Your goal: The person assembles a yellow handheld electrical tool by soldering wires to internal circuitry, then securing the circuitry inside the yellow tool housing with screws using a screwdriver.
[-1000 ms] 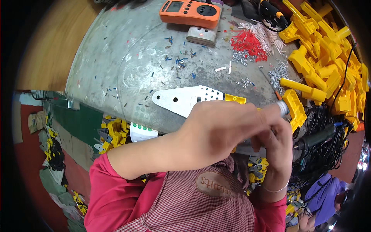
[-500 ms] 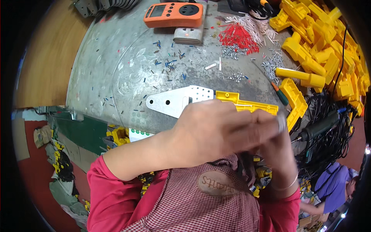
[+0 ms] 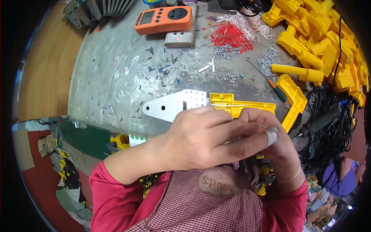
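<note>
The left hand (image 3: 205, 135) and the right hand (image 3: 278, 145) meet just below an open yellow plastic handle half (image 3: 262, 106), their fingers bent and overlapping. Fingertips look to be together, but I cannot tell whether either grip is clamped on something, since the left fingers hide the meeting point. A white wrap (image 3: 272, 136) circles one left fingertip, right in front of the right hand.

Directly beyond the grip lies the handle half, its hollow side up, with a thin white strand (image 3: 232, 105) running along it. Joined at its left end, beyond the left knuckles, is a silver-white tapered metal plate (image 3: 170, 105) with holes, partly covered by that hand.

Compared with a second ago, the fingers no longer cover most of the handle half: they sit lower, on its near side, and more of the hollow and the strand shows. A green-and-orange screwdriver (image 3: 279, 92), largely hidden then, is now in plain sight beyond the right hand. This suggests that the handle half is still uncovered and within easy reach, with the handwork taking place just this side of it.

Right of the grip is an angled yellow plastic shell (image 3: 298, 102); farther off on the grey worktop (image 3: 96, 73) lie silver screws (image 3: 267, 63) and a heap of red slender pieces (image 3: 232, 38).
</note>
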